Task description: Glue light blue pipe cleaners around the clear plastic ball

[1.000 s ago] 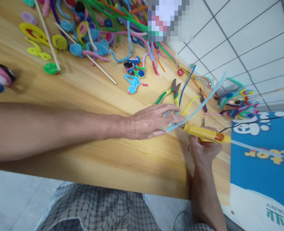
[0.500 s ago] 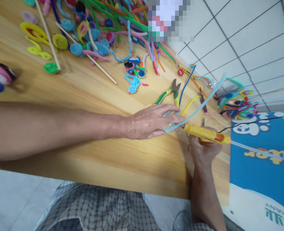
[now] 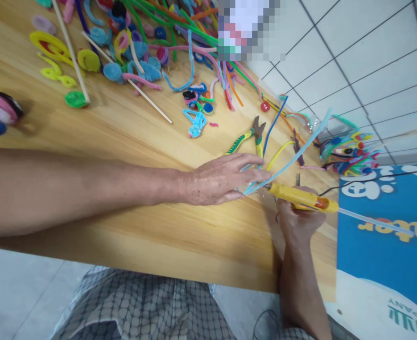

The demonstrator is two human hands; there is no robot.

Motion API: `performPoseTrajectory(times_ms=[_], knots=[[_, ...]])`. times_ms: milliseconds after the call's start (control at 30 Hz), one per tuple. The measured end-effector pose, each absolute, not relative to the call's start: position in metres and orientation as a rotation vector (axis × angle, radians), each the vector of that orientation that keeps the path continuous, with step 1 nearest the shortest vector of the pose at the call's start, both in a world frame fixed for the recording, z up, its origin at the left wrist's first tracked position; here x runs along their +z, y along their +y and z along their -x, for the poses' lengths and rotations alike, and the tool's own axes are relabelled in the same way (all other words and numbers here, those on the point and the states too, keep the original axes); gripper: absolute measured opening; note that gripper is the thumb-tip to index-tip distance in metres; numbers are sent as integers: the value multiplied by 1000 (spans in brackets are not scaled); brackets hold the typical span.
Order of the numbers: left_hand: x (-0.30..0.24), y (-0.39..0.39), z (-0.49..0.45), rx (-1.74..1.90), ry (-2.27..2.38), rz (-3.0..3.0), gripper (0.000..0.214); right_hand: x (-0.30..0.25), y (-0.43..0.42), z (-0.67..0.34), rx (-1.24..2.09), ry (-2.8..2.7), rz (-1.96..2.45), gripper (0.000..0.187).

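My right hand (image 3: 298, 217) is wrapped round the handle of a yellow hot glue gun (image 3: 293, 194), whose nozzle points left at my other hand. A long clear glue stick (image 3: 374, 222) sticks out of its back end. With bent fingers, my left hand (image 3: 221, 179) grips a light-blue pipe cleaner (image 3: 300, 152) that curves up to the right. Its lower end is partly hidden under my fingers, close to the nozzle. Just beyond my left hand lie pliers (image 3: 256, 134) with green and yellow handles, jaws apart. Blue (image 3: 275, 125) and yellow pipe cleaners (image 3: 279, 153) lie beside them.
Coloured pipe cleaners and fuzzy shapes (image 3: 134, 56) crowd the back left of the wooden table (image 3: 152, 241). Two pale sticks lie among them. A colourful bundle (image 3: 350, 153) stands by the tiled wall. A black cord (image 3: 374, 179) crosses a blue printed board (image 3: 381, 255) at right.
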State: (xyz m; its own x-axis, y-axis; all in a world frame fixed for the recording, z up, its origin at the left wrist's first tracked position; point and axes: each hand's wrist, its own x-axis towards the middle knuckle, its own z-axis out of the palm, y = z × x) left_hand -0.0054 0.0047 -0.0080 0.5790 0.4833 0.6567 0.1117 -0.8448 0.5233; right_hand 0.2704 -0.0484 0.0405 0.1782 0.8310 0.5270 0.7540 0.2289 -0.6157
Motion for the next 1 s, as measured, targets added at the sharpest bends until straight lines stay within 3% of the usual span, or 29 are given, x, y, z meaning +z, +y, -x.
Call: performPoseTrajectory(times_ms=[1000], knots=[[-5, 4, 6, 1131, 488, -2388, 59, 44, -50, -266, 142, -1574, 1562, 17]])
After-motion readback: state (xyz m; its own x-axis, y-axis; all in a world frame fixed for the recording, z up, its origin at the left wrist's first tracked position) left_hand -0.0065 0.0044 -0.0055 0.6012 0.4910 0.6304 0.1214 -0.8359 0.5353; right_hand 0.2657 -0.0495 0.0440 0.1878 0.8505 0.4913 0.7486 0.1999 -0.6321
